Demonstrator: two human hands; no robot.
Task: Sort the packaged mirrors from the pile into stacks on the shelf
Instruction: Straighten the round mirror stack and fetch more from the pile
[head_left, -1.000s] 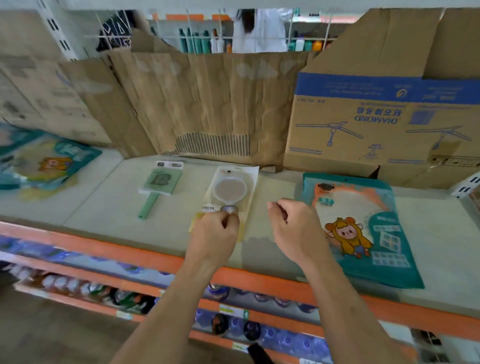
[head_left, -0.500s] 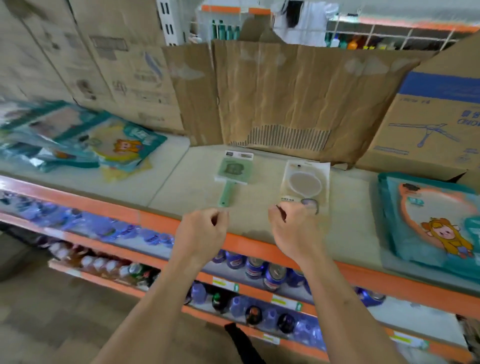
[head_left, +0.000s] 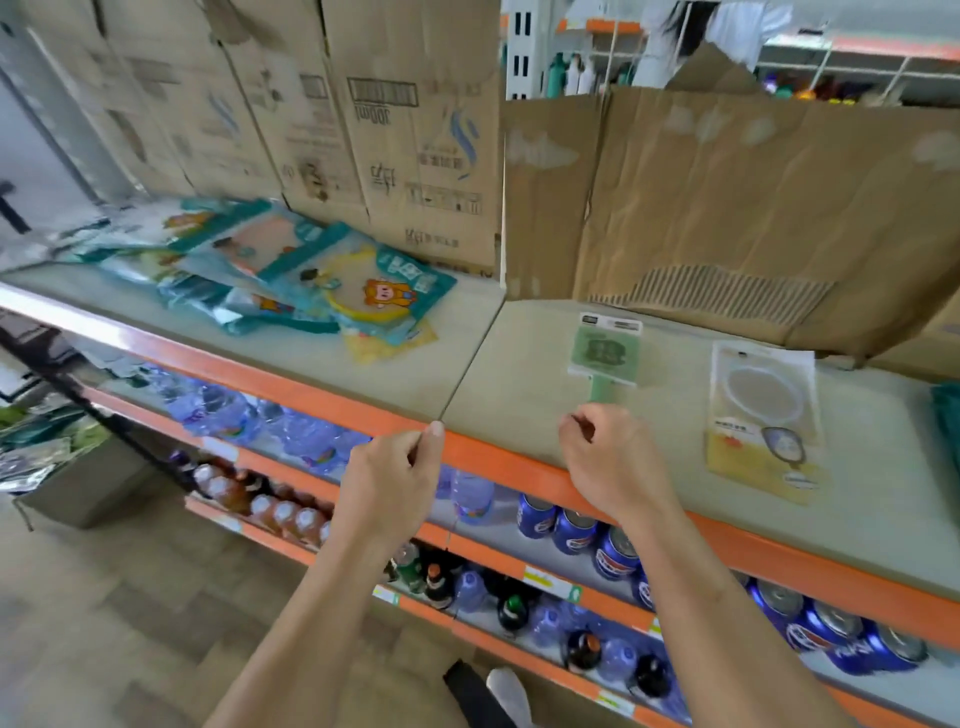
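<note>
At the front of the shelving, below the hands: rows of glossy blue drink cans (head_left: 576, 530) and clear plastic bottles on the lower tiers, with paper price tags. Left hand (head_left: 389, 478) has its fingers curled in and thumb tip up against the forefinger, holding nothing, level with the smooth orange-painted metal shelf rail (head_left: 509, 467). Right hand (head_left: 613, 462) is likewise curled into a loose fist and empty, over the rail; the two hands are apart. Matte pale beige shelf board (head_left: 519, 374), with a seam running back from the rail. Just beyond the right hand lies a green square hand mirror with a straight handle in clear film under a white header card (head_left: 605, 353), flat, with its handle end hidden by the knuckles; contact cannot be told. Beside it to the right, apart, lies a round mirror in a clear sleeve on a cream-and-yellow card (head_left: 761, 410), also flat. Further left, a loose overlapping pile of teal glossy mirror packs with an orange cartoon figure (head_left: 311, 275). At the back are creased brown corrugated cardboard sheets (head_left: 753, 208) and printed cardboard cartons (head_left: 363, 130).
</note>
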